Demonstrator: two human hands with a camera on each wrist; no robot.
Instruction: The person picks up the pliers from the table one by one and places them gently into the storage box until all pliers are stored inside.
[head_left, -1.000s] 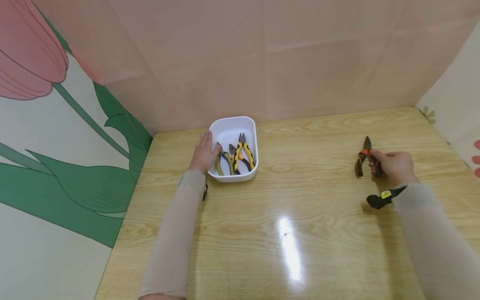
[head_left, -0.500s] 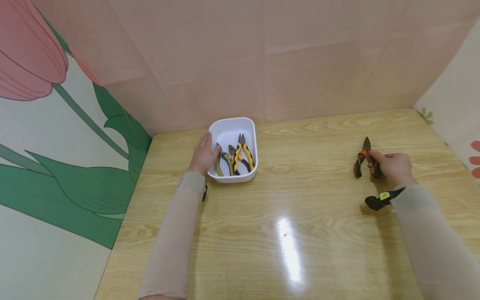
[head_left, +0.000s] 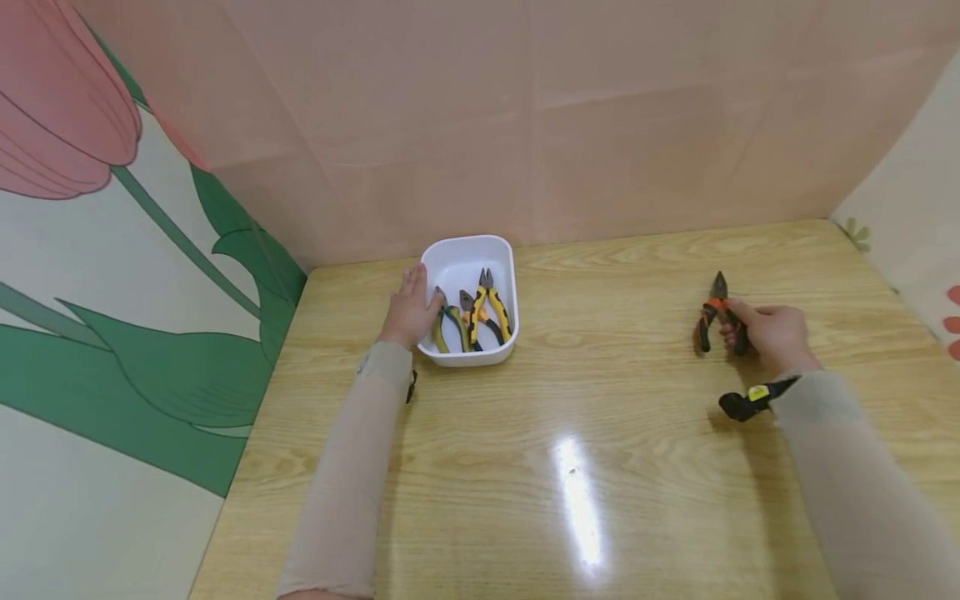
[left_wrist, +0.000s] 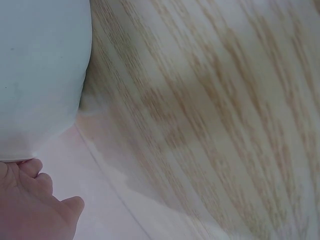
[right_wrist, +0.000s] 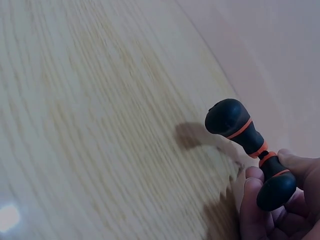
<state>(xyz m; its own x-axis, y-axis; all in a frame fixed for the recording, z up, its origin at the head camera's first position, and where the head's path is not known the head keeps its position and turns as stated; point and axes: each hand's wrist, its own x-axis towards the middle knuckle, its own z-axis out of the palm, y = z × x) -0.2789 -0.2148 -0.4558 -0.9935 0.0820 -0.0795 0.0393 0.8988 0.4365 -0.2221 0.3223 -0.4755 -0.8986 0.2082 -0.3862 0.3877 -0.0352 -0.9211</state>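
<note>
My right hand (head_left: 767,335) grips a pair of black-and-orange pliers (head_left: 714,313) a little above the wooden table (head_left: 615,417) at the right, nose pointing away from me. The right wrist view shows the two black handle ends of these pliers (right_wrist: 243,132) sticking out of my curled fingers (right_wrist: 260,210). My left hand (head_left: 408,307) rests against the left wall of a white plastic bin (head_left: 465,254) at the back left, fingers straight. In the bin lie yellow-and-black pliers (head_left: 489,313) and two more pairs. The left wrist view shows the bin's white wall (left_wrist: 40,75) and my hand (left_wrist: 35,205) beside it.
Pink panels wall the table at the back. A flower-printed panel (head_left: 112,333) closes the left side and another panel (head_left: 922,225) the right. Wrist cameras on straps sit at both wrists, the right one (head_left: 742,402) black with a yellow mark.
My right hand has carried the black-and-orange pliers slightly to the left. The left hand and the bin have stayed where they were.
</note>
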